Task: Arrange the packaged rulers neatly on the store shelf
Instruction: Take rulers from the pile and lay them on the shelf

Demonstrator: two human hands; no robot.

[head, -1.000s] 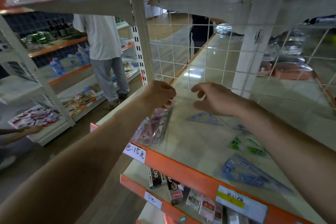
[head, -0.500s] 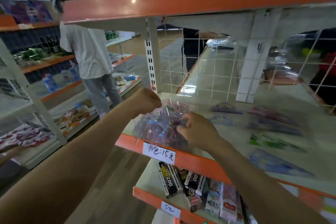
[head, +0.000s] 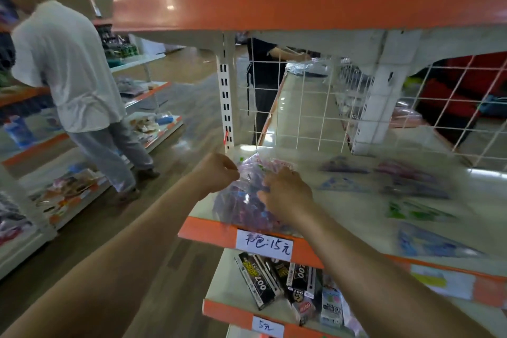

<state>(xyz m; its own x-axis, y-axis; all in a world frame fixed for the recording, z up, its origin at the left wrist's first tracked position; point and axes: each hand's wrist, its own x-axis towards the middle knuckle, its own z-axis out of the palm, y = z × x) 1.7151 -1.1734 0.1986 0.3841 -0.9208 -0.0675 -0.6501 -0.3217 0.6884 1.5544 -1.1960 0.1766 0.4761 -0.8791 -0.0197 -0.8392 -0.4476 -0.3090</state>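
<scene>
Holding a clear bundle of packaged rulers (head: 238, 203) on the shelf (head: 356, 200) edge, just above the price tag (head: 267, 245). Left hand (head: 216, 173) grip: fingertips pinched tight on the bundle's upper left edge. Right hand (head: 288, 195) grip: fingers curled onto its right side. Right of the tag and farther back, loose ruler packs (head: 411, 211) lie flat. Wire mesh (head: 301, 107) stands behind.

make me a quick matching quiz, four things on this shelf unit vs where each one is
1 clear plastic bag of colourful rulers
2 white handwritten price label
3 black 007 boxes
4 white wire mesh panel

a on the lower shelf
b at the back of the middle shelf
c stuck on the orange shelf edge
d held by left hand and right hand

Pairs: 1-d, 2-c, 3-a, 4-b
</scene>
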